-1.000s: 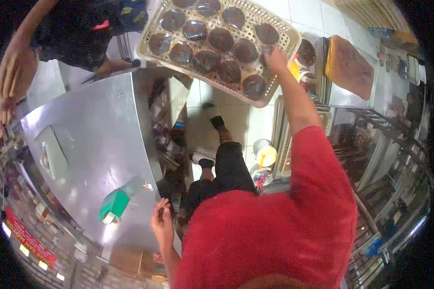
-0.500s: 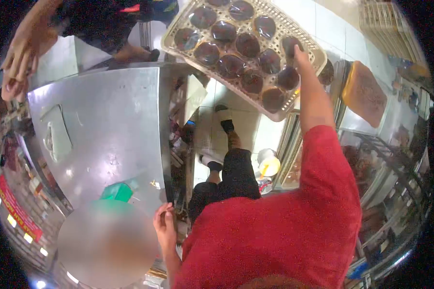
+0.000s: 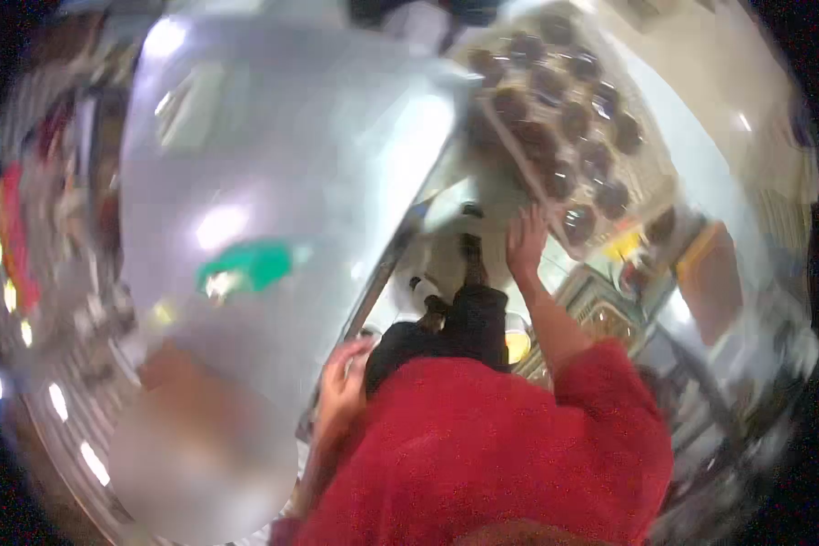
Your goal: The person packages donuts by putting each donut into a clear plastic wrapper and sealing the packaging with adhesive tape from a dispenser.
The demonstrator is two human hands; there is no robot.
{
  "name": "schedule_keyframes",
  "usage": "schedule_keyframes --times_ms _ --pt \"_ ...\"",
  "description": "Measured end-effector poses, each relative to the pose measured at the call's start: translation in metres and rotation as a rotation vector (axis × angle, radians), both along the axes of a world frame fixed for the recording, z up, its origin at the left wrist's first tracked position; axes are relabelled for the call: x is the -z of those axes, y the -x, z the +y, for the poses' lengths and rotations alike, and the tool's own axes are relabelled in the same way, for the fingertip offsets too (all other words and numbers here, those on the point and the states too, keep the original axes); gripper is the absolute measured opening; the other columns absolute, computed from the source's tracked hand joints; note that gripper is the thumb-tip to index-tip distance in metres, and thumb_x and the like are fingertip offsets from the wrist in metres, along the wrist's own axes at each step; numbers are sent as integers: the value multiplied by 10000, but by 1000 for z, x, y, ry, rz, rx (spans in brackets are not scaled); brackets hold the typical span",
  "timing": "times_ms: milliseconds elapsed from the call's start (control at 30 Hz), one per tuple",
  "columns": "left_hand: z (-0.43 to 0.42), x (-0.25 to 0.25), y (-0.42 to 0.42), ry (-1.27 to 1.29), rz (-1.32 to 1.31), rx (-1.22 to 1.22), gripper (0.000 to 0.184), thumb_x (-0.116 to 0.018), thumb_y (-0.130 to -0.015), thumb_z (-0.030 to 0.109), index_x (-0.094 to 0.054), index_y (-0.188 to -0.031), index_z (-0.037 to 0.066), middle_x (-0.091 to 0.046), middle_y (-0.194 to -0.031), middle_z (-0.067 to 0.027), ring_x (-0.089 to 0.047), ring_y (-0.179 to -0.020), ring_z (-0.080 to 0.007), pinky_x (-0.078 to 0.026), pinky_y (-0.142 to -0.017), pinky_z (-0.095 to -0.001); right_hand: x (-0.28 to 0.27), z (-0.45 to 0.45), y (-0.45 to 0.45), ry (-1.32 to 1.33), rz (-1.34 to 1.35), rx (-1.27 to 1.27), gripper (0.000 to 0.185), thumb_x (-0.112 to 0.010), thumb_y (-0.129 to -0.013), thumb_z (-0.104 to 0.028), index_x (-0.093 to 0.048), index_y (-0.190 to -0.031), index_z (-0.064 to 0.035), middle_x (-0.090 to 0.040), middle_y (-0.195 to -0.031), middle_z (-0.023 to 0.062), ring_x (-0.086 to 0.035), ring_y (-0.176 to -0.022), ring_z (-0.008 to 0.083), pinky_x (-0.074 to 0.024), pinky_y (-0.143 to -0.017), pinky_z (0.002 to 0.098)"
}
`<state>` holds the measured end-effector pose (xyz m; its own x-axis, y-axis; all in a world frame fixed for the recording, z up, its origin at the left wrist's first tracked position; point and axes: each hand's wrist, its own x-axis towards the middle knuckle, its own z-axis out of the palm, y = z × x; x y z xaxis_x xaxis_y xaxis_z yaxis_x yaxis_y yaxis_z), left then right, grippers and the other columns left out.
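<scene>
A cream plastic crate holds several round, dark-brown items that look glossy, as if wrapped in clear film. Just left of the crate's near corner is my right hand, its fingers stretched out and holding nothing; whether the fingertips touch the rim cannot be made out. My left hand hangs low by the edge of the metal table, fingers loosely bent and apart, with nothing visible in it. The view is smeared by motion.
On the metal table lie a green object and a pale flat item. Right of me stand a brown-topped slab with yellow sides and another basket. A yellow-topped container sits on the floor near my legs.
My right hand has come off an item in the crate and drawn back toward my body. The view has turned, so the crate and table appear shifted right. The other person's hand has left the view.
</scene>
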<state>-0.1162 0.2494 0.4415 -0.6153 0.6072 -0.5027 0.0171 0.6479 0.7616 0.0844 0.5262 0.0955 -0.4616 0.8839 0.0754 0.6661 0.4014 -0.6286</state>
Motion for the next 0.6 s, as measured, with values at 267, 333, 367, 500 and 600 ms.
schedule_keyframes --times_ms 267,333,367,500,600 --pt "-84 43 -16 230 789 186 532 -632 -928 312 -529 -1377 46 -483 -1434 -177 -411 -1348 -379 -325 -1123 -481 63 -63 -29 1406 86 -455 400 -604 -959 -175 -562 -1331 -35 -651 -1108 129 -637 -1007 176 -502 -855 337" --pt "-94 56 -10 238 904 269 711 -615 -932 402 -375 -1492 34 -369 -1521 -199 -314 -1412 -396 -231 -1162 -538 56 -35 -42 987 -266 -310 491 -601 -979 -293 -520 -1401 -57 -689 -1110 143 -627 -784 210 -504 -660 336" --pt "-99 63 -9 227 902 241 711 -615 -932 402 -375 -1492 34 -369 -1521 -199 -314 -1412 -396 -231 -1162 -538 113 -16 -78 964 -280 -325 491 -601 -979 -293 -520 -1401 -57 -689 -1110 143 -627 -784 210 -504 -660 336" --pt "-164 80 -19 265 897 219 801 -592 -939 456 -285 -1532 14 -281 -1574 -225 -242 -1457 -417 -173 -1175 -575 13 -17 -108 948 -12 237 318 -610 -980 -304 -608 -1207 -82 -594 -750 9 -492 -553 91 -387 -468 274" --pt "-280 94 -23 217 922 -146 839 -584 -945 461 -234 -1545 -11 -205 -1601 -258 -196 -1472 -449 -159 -1172 -593 -24 -49 -121 925 99 217 271 -597 -991 -296 -613 -1181 -103 -569 -724 -4 -454 -525 75 -361 -457 252"
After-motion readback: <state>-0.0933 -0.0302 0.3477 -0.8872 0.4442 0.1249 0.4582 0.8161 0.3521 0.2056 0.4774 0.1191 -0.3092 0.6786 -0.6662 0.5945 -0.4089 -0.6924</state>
